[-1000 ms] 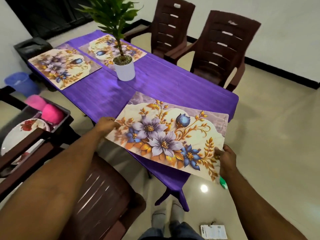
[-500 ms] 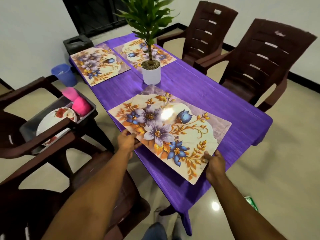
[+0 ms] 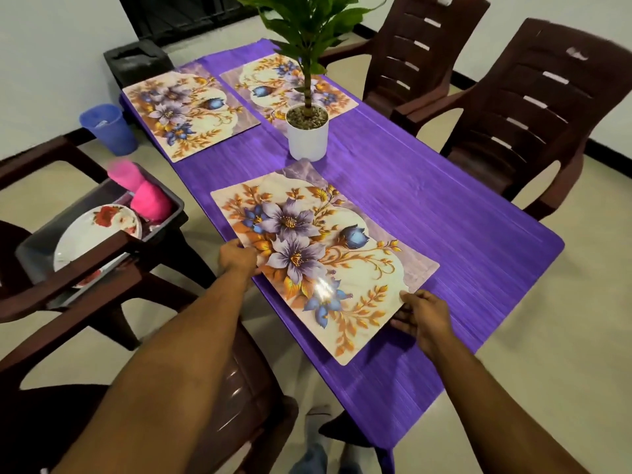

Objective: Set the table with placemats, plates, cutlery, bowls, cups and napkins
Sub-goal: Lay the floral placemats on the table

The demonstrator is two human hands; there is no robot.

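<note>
Now floral placemat (image 3: 325,265) flat on purple tabletop (image 3: 461,234), near corner; earlier lifted, overhanging edge. Left hand (image 3: 237,256) pinches left edge; right hand (image 3: 422,314) grips near edge, fingers curled under. Two more placemats (image 3: 186,112) beyond potted plant (image 3: 307,131).

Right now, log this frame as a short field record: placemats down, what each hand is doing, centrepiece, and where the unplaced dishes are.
placemats on table: three; near placemat, two far ones
left hand: grips near placemat's left edge
right hand: holds its near right edge
centrepiece: potted plant, mid-table
table: purple cloth
unplaced dishes: plates and pink cups in grey tray on a chair at the left
place without mat: near right side
</note>
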